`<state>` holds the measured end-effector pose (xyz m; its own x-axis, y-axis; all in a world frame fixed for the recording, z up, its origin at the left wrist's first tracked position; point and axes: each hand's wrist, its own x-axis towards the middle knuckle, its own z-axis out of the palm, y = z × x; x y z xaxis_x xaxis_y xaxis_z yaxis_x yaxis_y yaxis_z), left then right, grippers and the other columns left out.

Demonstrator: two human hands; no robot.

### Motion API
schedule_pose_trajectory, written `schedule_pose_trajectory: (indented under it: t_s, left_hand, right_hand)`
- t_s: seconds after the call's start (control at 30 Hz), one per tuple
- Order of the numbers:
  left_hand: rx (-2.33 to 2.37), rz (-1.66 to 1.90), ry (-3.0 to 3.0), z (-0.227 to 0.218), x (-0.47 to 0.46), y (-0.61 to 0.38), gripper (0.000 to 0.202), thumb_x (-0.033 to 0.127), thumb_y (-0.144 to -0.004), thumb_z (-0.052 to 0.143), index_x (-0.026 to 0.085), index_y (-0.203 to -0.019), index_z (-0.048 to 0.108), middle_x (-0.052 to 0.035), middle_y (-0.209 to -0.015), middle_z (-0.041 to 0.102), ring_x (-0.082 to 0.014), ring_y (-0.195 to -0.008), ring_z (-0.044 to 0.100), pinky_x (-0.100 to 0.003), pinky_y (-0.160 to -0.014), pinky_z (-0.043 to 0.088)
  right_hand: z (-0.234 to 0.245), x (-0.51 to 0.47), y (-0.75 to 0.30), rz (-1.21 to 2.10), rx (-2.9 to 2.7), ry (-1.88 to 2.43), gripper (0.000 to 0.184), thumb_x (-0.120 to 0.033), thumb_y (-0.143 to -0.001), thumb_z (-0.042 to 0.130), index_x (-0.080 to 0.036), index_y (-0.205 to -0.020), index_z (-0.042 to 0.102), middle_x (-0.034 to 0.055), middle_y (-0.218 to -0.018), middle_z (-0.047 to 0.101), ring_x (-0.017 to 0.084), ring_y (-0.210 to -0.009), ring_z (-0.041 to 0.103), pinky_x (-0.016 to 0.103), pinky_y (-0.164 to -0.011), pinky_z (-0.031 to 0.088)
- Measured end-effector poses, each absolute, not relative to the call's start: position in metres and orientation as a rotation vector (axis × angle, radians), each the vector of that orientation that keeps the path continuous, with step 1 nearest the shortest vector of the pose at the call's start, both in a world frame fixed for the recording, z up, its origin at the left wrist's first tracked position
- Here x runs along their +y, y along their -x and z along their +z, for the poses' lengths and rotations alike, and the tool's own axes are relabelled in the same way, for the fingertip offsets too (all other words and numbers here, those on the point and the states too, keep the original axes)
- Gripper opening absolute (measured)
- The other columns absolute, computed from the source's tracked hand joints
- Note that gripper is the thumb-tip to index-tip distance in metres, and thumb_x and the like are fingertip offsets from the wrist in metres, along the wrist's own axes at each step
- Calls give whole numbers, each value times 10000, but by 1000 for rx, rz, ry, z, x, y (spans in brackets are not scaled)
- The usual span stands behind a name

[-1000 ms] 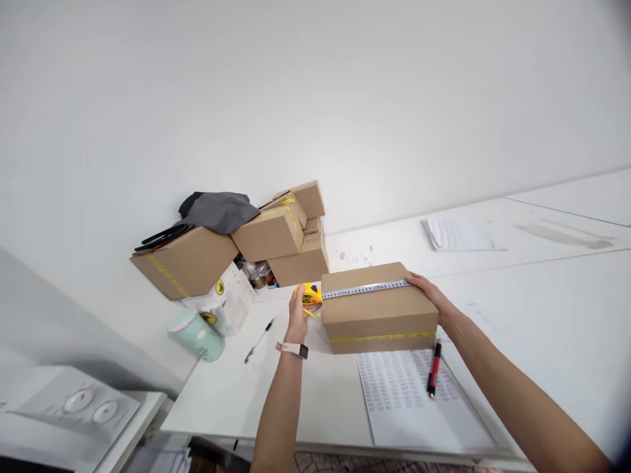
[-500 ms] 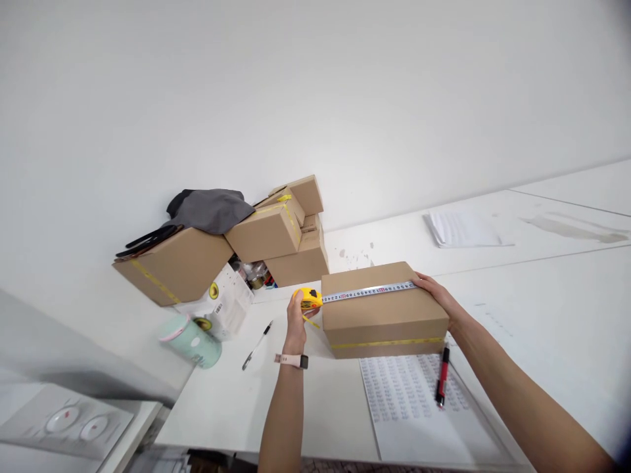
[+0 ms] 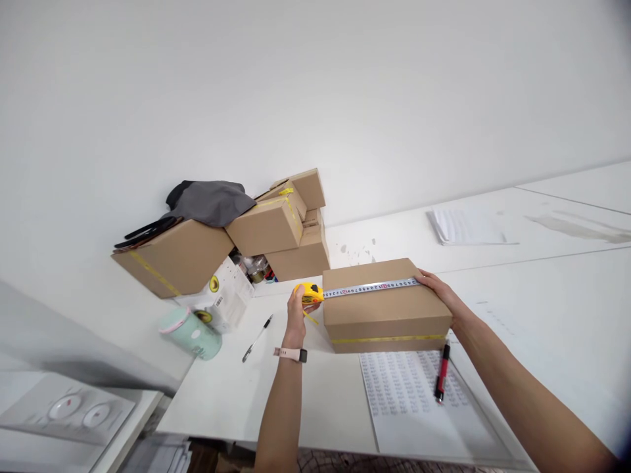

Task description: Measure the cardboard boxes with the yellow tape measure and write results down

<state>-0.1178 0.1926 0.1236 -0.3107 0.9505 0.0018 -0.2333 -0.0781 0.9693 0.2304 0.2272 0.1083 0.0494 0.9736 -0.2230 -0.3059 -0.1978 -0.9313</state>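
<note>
A closed cardboard box [image 3: 387, 309] with yellow tape along its front side sits on the white table. My left hand [image 3: 297, 314] is closed around a yellow tape measure [image 3: 310, 293] at the box's left end, its yellow strap hanging below. The metal blade [image 3: 365, 288] stretches out across the box top to the right edge. There my right hand [image 3: 441, 295] presses the blade's end against the box with its fingers, the palm lying along the box's right side. The fingertips beyond the edge are partly hidden.
Printed sheets [image 3: 399, 420] lie in front of the box, with a red and black pen [image 3: 442, 374] on them. Left of my hand are another pen [image 3: 257, 338] and a mint-green canister [image 3: 192, 334]. Stacked cardboard boxes [image 3: 266, 230] stand behind; more papers [image 3: 468, 226] lie back right.
The whole view has shifted slightly, so things appear a little higher. Both hands, the tape measure and the box keep the same arrangement.
</note>
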Motion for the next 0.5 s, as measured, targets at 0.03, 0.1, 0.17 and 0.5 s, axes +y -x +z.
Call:
schedule_pose_trajectory:
  t_s: [0.03, 0.1, 0.17, 0.5]
  left_hand:
    - [1219, 1573, -894, 124, 192, 118, 555, 623, -765, 689, 141, -1039, 691, -116, -965, 776, -272, -870, 752, -403, -785, 604]
    - [1217, 1572, -904, 126, 191, 117, 553, 630, -765, 685, 144, -1028, 690, -117, -969, 776, -271, -868, 752, -401, -784, 603]
    - [1217, 1566, -908, 127, 191, 117, 554, 635, -759, 688, 145, -1016, 689, -120, -969, 775, -269, -856, 752, -404, -783, 602]
    - [1245, 1552, -886, 126, 193, 119, 549, 622, -749, 697, 153, -1032, 673, -103, -929, 771, -256, -804, 747, -394, -751, 604]
  right_hand:
    - [108, 227, -231, 1433, -811, 1165, 550, -455, -791, 747, -263, -1297, 652, 80, -1141, 749, 239, -818, 714, 311, -608, 569]
    - [108, 227, -231, 1441, -800, 1165, 551, -451, -791, 749, -266, -1300, 648, 78, -1145, 746, 235, -815, 711, 311, -609, 570]
    - [109, 227, -231, 1439, -788, 1176, 555, -449, -789, 755, -259, -1299, 645, 87, -1148, 743, 239, -814, 711, 314, -605, 570]
    - [108, 228, -231, 1455, -764, 1154, 552, -428, -782, 770, -256, -1293, 654, 85, -1173, 741, 232, -826, 715, 305, -607, 579]
